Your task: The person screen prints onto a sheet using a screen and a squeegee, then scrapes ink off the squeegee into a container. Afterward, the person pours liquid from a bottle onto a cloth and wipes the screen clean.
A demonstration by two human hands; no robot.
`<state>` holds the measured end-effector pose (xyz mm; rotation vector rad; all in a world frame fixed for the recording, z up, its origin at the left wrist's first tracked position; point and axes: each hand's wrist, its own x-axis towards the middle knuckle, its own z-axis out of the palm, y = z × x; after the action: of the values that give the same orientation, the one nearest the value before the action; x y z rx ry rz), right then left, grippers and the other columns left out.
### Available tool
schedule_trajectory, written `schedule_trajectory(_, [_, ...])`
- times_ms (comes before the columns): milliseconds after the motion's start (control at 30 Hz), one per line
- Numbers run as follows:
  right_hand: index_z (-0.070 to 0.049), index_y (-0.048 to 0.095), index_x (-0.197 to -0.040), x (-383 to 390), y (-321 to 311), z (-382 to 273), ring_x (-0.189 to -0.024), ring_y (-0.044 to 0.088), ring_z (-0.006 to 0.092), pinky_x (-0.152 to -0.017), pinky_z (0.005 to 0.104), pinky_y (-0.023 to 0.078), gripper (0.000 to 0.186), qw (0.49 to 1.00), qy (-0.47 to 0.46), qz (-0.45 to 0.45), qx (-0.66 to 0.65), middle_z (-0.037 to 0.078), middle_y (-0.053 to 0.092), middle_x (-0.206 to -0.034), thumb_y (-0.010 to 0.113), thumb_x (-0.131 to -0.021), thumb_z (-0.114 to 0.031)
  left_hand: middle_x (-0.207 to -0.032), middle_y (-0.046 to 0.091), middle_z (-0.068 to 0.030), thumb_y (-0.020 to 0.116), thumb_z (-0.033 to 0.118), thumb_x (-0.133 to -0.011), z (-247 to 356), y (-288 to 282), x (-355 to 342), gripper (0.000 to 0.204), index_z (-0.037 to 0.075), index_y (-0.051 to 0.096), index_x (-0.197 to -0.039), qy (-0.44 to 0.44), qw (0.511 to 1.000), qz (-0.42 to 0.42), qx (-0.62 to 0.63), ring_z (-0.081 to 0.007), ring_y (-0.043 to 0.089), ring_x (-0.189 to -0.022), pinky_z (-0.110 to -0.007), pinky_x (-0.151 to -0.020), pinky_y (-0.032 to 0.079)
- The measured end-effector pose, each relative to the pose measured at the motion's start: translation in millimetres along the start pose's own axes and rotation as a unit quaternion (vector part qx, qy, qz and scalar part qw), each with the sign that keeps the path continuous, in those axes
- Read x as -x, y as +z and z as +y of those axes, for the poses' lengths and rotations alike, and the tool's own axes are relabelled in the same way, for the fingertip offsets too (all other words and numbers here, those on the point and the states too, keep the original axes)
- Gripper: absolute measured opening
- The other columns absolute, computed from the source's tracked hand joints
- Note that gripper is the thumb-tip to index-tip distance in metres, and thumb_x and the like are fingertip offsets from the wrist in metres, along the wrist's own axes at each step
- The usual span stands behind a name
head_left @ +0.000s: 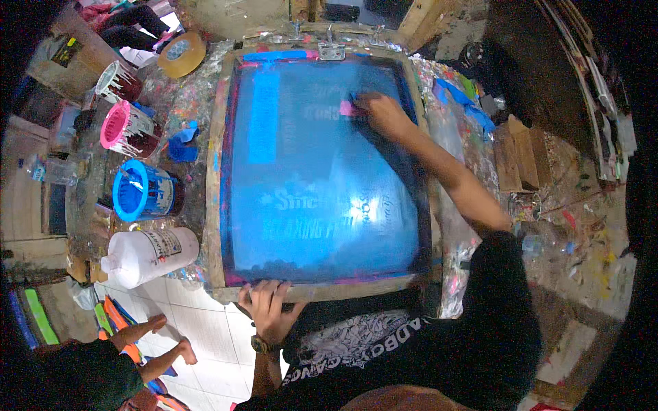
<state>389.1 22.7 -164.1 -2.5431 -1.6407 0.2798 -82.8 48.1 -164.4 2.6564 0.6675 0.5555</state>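
Note:
A wooden-framed printing screen [215,198] with blue mesh lies in front of me, held in a hinge clamp [332,52] at its far edge. Faint lettering shows in the mesh. My right hand [385,116] is closed at the screen's upper right, and a small pink piece [347,108] shows at its fingertips against the mesh. Whether that piece is cloth or sponge I cannot make out. Curled over the near wooden rail, left of its middle, is my left hand [269,307], with a watch on its wrist. A bright blue strip [264,120] runs down the mesh's left side.
Left of the screen stand a white-dripped tub [118,82], a pink ink tub [130,130], a blue ink tub [145,190] and a lying white bottle [151,255]. A tape roll [181,55] sits beyond. Another person's hands [171,342] show lower left. A cardboard box [519,154] is at right.

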Motion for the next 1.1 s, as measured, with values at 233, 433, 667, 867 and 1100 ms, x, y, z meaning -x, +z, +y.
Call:
schedule_trajectory(233, [-0.001, 0.067, -0.111, 4.7, 3.7, 4.1, -0.113, 0.061, 0.0326, -0.101, 0.0415, 0.047, 0.034, 0.999, -0.001, -0.026, 0.023, 0.019, 0.064, -0.119, 0.057, -0.078, -0.006, -0.103, 0.061, -0.0004, 0.088, 0.036, -0.059, 0.7, -5.7, 0.7, 0.052, 0.015, 0.068, -0.101, -0.014, 1.0, -0.013, 0.007, -0.0209, 0.056, -0.104, -0.052, -0.105, 0.024])
schedule_trajectory(433, [-0.003, 0.06, -0.123, 25.2, 20.8, -42.1, -0.107, 0.063, 0.0351, -0.094, 0.0413, 0.052, 0.047, 0.985, -0.148, 0.078, 0.048, 0.018, 0.065, -0.119, 0.055, -0.076, -0.005, -0.106, 0.061, -0.0009, 0.088, 0.034, -0.061, -2.9, -8.4, 0.7, 0.052, 0.015, 0.066, -0.104, -0.014, 1.0, -0.015, 0.008, -0.022, 0.056, -0.103, -0.052, -0.104, 0.024])
schedule_trajectory(667, [0.007, 0.053, -0.126, 17.7, 11.2, -36.1, -0.12, 0.055, 0.0361, -0.102, 0.0437, 0.045, 0.048, 0.993, -0.052, -0.039, 0.094, 0.025, 0.054, -0.132, 0.054, -0.088, -0.023, -0.105, 0.061, -0.0014, 0.088, 0.031, -0.06, -0.7, -8.9, -4.6, 0.052, 0.015, 0.065, -0.104, -0.004, 1.0, -0.009, 0.018, -0.0227, 0.056, -0.103, -0.052, -0.104, 0.025])
schedule_trajectory(867, [0.009, 0.043, -0.137, 9.3, -4.7, -15.9, -0.134, 0.039, 0.0441, -0.115, 0.0446, 0.029, 0.071, 0.982, -0.069, 0.001, 0.176, 0.029, 0.044, -0.142, 0.034, -0.1, -0.051, -0.104, 0.062, -0.0019, 0.088, 0.031, -0.059, 4.9, -6.4, -2.7, 0.052, 0.014, 0.066, -0.104, -0.002, 1.0, 0.008, 0.026, -0.023, 0.057, -0.103, -0.052, -0.104, 0.025])
schedule_trajectory(1100, [0.008, 0.04, -0.14, 23.8, -5.9, -22.4, -0.137, 0.034, 0.044, -0.116, 0.0484, 0.024, 0.084, 0.996, 0.064, 0.043, 0.049, 0.03, 0.036, -0.147, 0.032, -0.096, -0.063, -0.104, 0.062, -0.0024, 0.087, 0.034, -0.06, 4.2, -6.3, -4.3, 0.052, 0.013, 0.067, -0.103, 0.005, 1.0, 0.014, 0.017, -0.0231, 0.057, -0.103, -0.051, -0.104, 0.026])
